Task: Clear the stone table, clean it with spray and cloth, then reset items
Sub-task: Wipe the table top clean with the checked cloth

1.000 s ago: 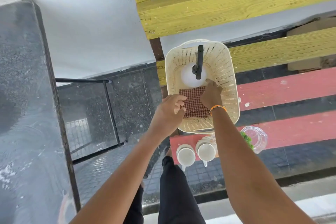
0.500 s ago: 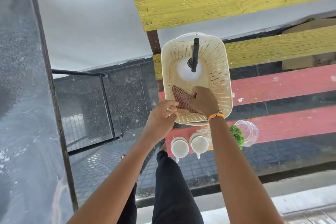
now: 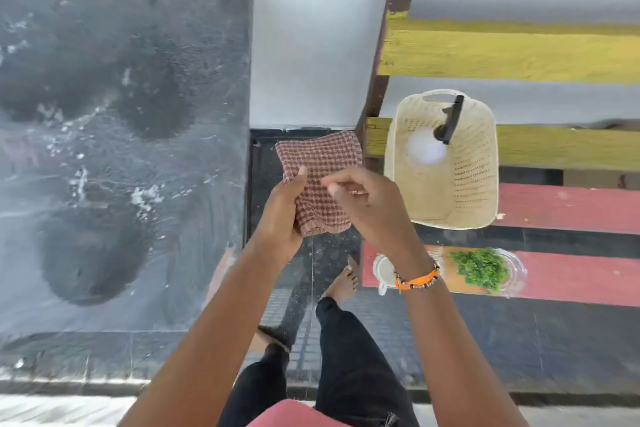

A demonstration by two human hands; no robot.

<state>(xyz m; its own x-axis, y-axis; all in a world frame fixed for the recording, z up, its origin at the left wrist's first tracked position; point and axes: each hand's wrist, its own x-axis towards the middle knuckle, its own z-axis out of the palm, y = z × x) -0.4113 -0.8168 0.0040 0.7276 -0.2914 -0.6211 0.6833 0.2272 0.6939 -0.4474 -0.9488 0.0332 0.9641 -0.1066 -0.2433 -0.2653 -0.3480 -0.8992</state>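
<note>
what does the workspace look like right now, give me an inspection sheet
Surface: stone table is bare and streaked with wet foam.
Job's things: checked cloth is held in the air between table and bench; spray bottle stands in the cream basket on the slatted bench.
Clutter: white cup and glass bowl of greens sit on the bench's near slat.
Grippers: left hand grips the cloth; right hand pinches its top layer.
Cables: nothing seen.
Surroundings: dark tiled floor, pale wall beyond.
</note>
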